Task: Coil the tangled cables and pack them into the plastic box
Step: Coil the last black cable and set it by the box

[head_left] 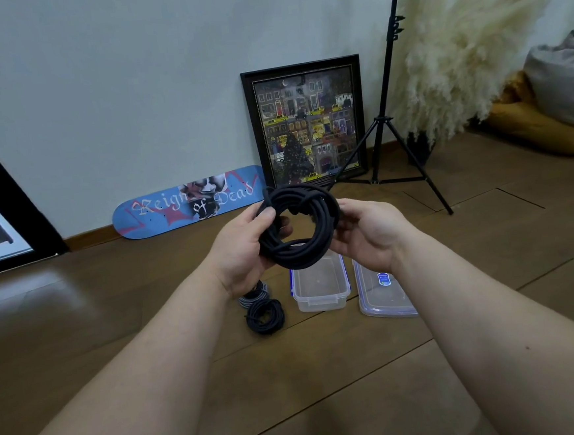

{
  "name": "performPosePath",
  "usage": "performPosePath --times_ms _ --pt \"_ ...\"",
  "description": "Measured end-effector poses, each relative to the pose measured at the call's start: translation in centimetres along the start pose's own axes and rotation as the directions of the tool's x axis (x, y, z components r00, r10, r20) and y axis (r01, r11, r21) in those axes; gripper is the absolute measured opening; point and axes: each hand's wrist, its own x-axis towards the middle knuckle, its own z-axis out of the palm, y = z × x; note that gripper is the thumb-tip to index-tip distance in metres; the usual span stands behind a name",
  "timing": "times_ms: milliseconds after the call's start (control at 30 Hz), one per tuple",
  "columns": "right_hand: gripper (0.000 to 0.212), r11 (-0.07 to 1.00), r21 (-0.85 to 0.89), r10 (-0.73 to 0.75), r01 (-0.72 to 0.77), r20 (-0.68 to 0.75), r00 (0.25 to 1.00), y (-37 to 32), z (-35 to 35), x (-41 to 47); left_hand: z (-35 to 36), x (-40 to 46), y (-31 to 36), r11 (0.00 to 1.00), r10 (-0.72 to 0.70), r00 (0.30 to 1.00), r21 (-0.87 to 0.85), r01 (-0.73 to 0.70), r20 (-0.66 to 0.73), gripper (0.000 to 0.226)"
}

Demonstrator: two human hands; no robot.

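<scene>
Both hands up in mid-air holding a black cable coil (298, 228), above the far end of the plastic box (320, 285). Left hand (243, 246) grips the coil's left side, thumb over the strands, fingers curled thru the ring; right hand (366, 235) cups the right side, fingers behind the loops, holding it too. Looks like the coiling step is abt done for this cable — loops fairly even, one end crossing over the top; can't tell if it's tucked or tied. Next move, prob: secure the loose end, then lower the coil into the box w/o letting loops spring apart; coil looks nearly as wide as the box, so may need squeezing into an oval. Box sits open and empty on the wood floor (326, 386), its lid (384, 290) just beside it on the right. Left of the box, 2 more coils on the floor: small black one (265, 317) and a striped one (254, 295) behind it, partly hidden by the left wrist. Nothing blocks the box mouth. Farther back by the wall: skateboard deck (188, 202), framed picture (307, 123), tripod stand (386, 120), pampas grass (465, 52).
</scene>
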Motion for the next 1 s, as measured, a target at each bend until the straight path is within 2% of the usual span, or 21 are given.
performPosePath --times_ms 133,267,567,767,800,933,1000 --pt "0.013 0.997 0.067 0.026 -0.03 0.056 0.998 -0.1 0.0 -0.2 0.1 0.1 0.0 1.0 0.002 1.0 -0.006 -0.002 -0.03 0.028" --pt "0.011 0.998 0.069 -0.008 0.002 0.085 0.996 -0.2 -0.1 -0.4 0.2 0.3 -0.1 1.0 0.016 0.998 0.009 -0.015 -0.064 0.029" --pt "0.016 0.988 0.096 -0.115 0.118 -0.038 0.993 0.0 0.8 -0.1 0.5 0.5 -0.5 0.996 0.093 0.983 0.023 -0.091 -0.159 0.023" --pt "0.015 0.99 0.035 -0.133 0.137 -0.103 0.986 0.3 0.6 0.5 0.5 0.9 -0.9 0.989 0.148 0.96 0.051 -0.14 -0.237 0.022" --pt "0.016 0.992 0.003 -0.125 0.126 -0.097 0.987 0.5 0.6 0.4 0.4 0.8 -0.9 0.99 0.144 0.962 0.045 -0.137 -0.234 0.022" --pt "0.024 0.936 -0.34 -0.142 0.093 -0.121 0.982 1.0 0.5 -0.1 0.4 0.5 -1.1 0.993 0.107 0.981 0.061 -0.099 -0.161 0.031" --pt "0.026 0.941 -0.305 -0.192 0.147 -0.123 0.974 0.6 0.6 -0.5 0.4 0.5 -1.1 0.993 0.096 0.986 0.079 -0.085 -0.138 0.038"
